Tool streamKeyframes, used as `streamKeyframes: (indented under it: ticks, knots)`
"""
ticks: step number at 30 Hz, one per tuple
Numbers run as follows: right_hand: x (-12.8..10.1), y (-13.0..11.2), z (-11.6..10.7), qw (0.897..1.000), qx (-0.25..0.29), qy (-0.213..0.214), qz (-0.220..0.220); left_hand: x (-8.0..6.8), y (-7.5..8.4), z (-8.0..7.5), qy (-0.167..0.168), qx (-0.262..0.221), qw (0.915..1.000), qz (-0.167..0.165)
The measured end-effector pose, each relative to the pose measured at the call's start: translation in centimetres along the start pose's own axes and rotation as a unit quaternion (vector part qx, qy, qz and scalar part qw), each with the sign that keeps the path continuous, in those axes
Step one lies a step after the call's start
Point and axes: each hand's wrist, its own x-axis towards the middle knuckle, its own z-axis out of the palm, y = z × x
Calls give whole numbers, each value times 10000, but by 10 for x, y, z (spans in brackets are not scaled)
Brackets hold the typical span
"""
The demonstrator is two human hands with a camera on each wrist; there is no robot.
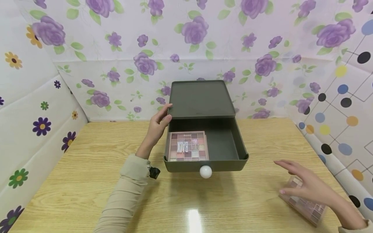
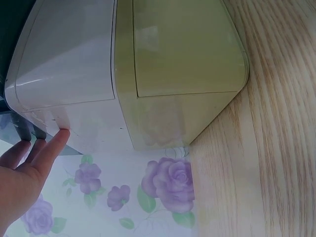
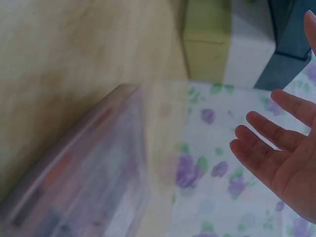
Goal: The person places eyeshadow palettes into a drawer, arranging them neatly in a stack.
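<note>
left hand [image 1: 158, 124]: fingers straight, steadying dark green plastic drawer box [image 1: 201, 98] | right hand [image 1: 309, 186]: spread, empty, just above second pink eyeshadow palette [image 1: 306, 204] on wooden desk [image 1: 87, 168] | done: one pink eyeshadow palette [image 1: 187, 146] lies in open drawer [image 1: 230, 145] | left: second palette outside.

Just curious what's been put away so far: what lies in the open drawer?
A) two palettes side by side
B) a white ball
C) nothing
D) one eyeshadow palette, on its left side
D: the drawer holds a single palette against its left wall, the right half bare; a second palette is on the table under the right hand.
</note>
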Motion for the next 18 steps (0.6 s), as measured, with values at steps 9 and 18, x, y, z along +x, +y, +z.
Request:
streamKeyframes:
  ticks: [9,18]
  knots:
    - [-31,32,9,9984,-63,-90,555,-5,26,7,-33,10,10000,-76]
    - [-62,65,22,9975,-150,248,639,-2,7,1,-52,-10,10000,-24]
